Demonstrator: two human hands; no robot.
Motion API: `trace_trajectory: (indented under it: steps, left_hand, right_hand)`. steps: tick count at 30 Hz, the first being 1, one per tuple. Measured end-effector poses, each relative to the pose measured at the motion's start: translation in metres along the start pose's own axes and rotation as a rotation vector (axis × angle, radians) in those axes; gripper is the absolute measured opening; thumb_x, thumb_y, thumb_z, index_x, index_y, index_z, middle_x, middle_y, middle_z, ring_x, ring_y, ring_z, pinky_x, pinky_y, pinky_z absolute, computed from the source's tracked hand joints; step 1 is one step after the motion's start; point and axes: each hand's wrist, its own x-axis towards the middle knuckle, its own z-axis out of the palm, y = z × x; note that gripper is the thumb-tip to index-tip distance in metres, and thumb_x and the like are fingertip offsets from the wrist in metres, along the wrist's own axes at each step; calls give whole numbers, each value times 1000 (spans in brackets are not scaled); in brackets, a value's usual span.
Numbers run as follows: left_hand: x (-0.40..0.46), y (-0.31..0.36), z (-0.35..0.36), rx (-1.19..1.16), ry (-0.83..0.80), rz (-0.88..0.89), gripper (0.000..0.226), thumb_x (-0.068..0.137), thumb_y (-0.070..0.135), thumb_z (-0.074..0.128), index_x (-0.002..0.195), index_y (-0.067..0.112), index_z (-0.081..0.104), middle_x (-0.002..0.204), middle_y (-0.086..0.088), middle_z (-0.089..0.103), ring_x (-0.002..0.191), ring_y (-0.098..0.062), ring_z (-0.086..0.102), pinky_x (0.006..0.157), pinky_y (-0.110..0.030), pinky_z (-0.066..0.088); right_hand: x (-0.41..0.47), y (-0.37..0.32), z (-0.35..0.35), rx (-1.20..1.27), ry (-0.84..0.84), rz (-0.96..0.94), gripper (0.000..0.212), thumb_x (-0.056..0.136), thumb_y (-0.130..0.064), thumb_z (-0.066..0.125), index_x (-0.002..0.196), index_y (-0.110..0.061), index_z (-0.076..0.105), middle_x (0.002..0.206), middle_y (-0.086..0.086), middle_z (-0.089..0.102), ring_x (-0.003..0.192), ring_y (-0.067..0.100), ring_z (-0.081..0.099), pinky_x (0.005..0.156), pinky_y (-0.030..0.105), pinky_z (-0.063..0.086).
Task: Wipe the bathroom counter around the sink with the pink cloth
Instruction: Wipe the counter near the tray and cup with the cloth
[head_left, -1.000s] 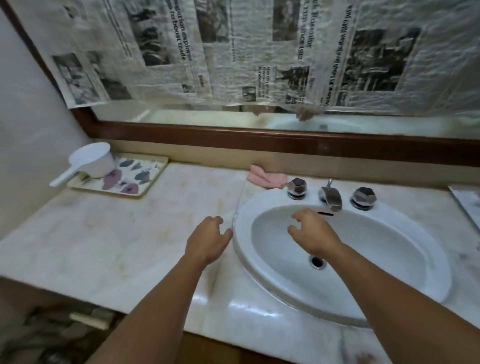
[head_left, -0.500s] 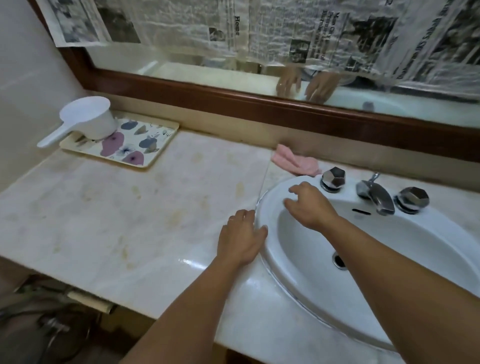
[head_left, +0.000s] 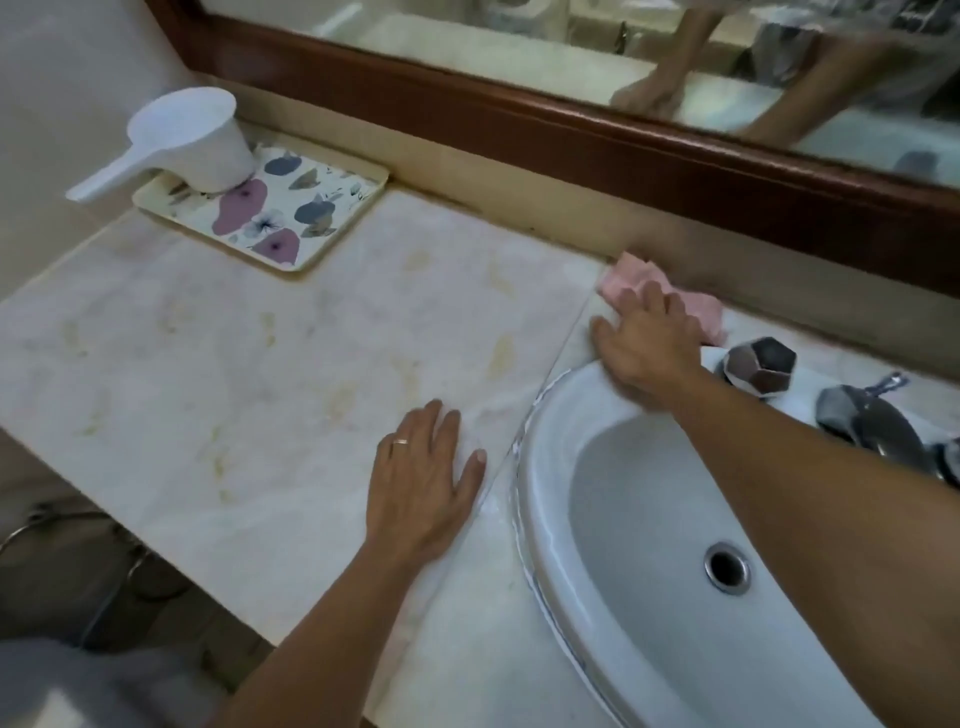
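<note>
Both hands were out over the counter (head_left: 249, 364). From the head camera, the right hand (head_left: 649, 348) lay on the pink cloth (head_left: 691, 306), fingers spread flat on top of it, not curled around it. The cloth sat on the counter by the back wall, just behind the rim of the white sink (head_left: 550, 415) and beside a dark tap knob (head_left: 761, 364). The left hand (head_left: 421, 488) was open and held nothing. It rested flat on the counter, just left of the sink, with a ring (head_left: 400, 441) on one finger. Yellow stains marked the pale stone. Far off in the left corner was a flowered tray (head_left: 291, 218) with a white scoop (head_left: 192, 140) standing on it. A mirror with a brown frame (head_left: 519, 119) ran along the wall.
</note>
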Motion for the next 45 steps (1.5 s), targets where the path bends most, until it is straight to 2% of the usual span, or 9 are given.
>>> trace_trajectory:
  steps: [6, 13, 18, 28, 31, 36, 39, 42, 45]
  left_hand:
    - [2, -2, 6, -2, 80, -3, 57, 95, 52, 43, 134, 13, 57, 146, -6, 51, 133, -28, 48, 104, -46, 41]
    - [1, -2, 8, 9, 112, 5, 54, 94, 49, 49, 131, 12, 59, 144, -7, 53, 129, -30, 51, 101, -46, 42]
    - [2, -3, 8, 20, 99, 1, 57, 94, 53, 46, 133, 13, 59, 147, -6, 51, 133, -28, 48, 104, -46, 41]
    - [1, -7, 12, 6, 120, 4, 56, 98, 49, 39, 135, 12, 58, 149, -7, 50, 134, -28, 49, 105, -46, 41]
    - [1, -6, 13, 1, 135, 3, 57, 98, 50, 40, 135, 11, 59, 149, -7, 50, 134, -28, 48, 104, -47, 42]
    - [2, -7, 16, -8, 157, 4, 55, 98, 50, 41, 133, 12, 60, 148, -6, 51, 133, -28, 49, 103, -48, 43]
    - [0, -10, 16, -28, 165, 21, 54, 100, 47, 37, 133, 11, 61, 149, -7, 51, 134, -27, 49, 104, -47, 43]
    - [0, -7, 15, -28, 176, 15, 54, 99, 47, 38, 132, 10, 62, 148, -8, 52, 134, -28, 49, 106, -46, 42]
    - [2, -4, 14, -8, 191, 21, 53, 98, 47, 43, 129, 9, 63, 145, -10, 54, 131, -29, 51, 105, -41, 41]
  right_hand:
    - [40, -16, 5, 118, 65, 171, 57, 99, -40, 36, 143, -4, 40, 148, 18, 38, 131, 40, 34, 107, 48, 29]
    - [31, -21, -2, 211, 104, -372, 33, 89, -18, 44, 104, -19, 74, 109, 4, 72, 102, 31, 62, 88, 37, 47]
    - [30, -6, 4, 66, -142, -550, 37, 99, -15, 51, 134, -13, 61, 156, 8, 40, 139, 30, 41, 113, 34, 31]
    - [16, -86, 25, 90, -551, -800, 55, 103, -14, 46, 155, -22, 29, 166, 3, -5, 152, 19, -5, 119, 24, 1]
    - [45, -33, 12, 133, -374, -587, 52, 104, -19, 46, 154, -20, 32, 167, 3, 6, 152, 19, 11, 113, 14, 7]
    - [60, -109, 45, 120, -271, -479, 57, 99, -43, 30, 151, -20, 37, 163, 16, 18, 151, 36, 14, 120, 47, 20]
    - [21, -112, 44, 240, -461, -795, 47, 100, -13, 49, 146, -20, 47, 164, 3, 15, 149, 12, 4, 122, 24, 4]
    - [35, -57, 22, 379, -330, -568, 45, 98, -1, 51, 142, -12, 51, 163, 7, 19, 150, 13, 14, 109, 0, -1]
    - [80, -69, 26, 125, -203, -303, 51, 106, -22, 37, 156, -20, 26, 166, 12, 2, 153, 31, 2, 123, 36, 7]
